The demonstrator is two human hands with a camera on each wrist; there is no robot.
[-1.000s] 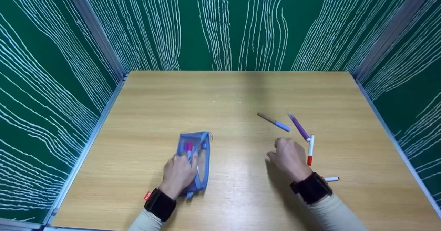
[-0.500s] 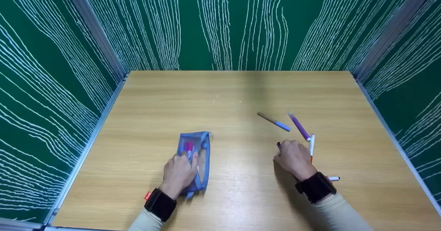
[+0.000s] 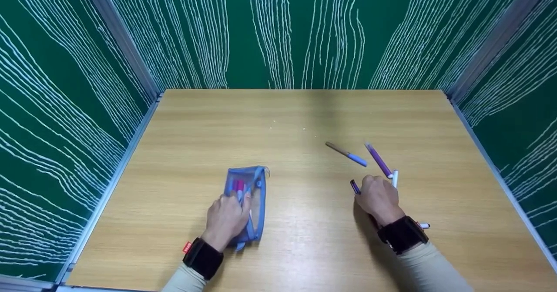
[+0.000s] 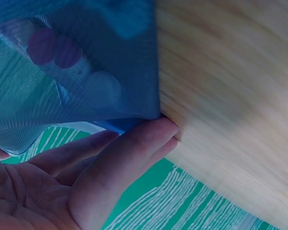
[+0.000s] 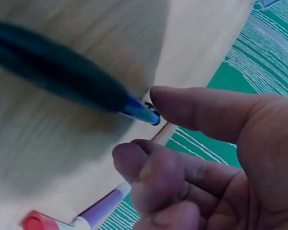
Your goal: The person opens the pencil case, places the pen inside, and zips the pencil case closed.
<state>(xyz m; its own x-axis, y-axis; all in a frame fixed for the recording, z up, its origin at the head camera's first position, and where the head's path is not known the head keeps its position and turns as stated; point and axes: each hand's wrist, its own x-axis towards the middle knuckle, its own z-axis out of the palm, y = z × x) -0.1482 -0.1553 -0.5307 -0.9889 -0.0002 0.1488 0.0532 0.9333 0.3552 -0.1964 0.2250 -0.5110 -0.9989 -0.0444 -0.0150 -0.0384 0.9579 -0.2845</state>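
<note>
A blue mesh pencil case (image 3: 261,209) lies left of centre, with pink-ended markers (image 3: 238,185) showing inside. My left hand (image 3: 225,220) holds its near left part; in the left wrist view the fingers (image 4: 134,148) touch its lower edge. My right hand (image 3: 379,199) is low over a dark pen (image 3: 355,187), whose far end sticks out left of the knuckles. In the right wrist view the thumb tip is at that pen's blue end, and a gap shows between thumb and curled fingers. Behind the hand, a white marker (image 3: 395,178) is partly hidden; its red cap (image 5: 34,222) shows from the wrist.
Beyond my right hand lie a purple marker (image 3: 377,159) and a brown-and-blue pen (image 3: 346,153). Another white marker (image 3: 424,226) pokes out beside the right wristband. Green panels (image 3: 300,35) with white lines rise around the wooden table (image 3: 209,131).
My right hand has shifted right, uncovering the dark pen's end and covering the white marker's red cap. The left hand and the pencil case have stayed in place.
</note>
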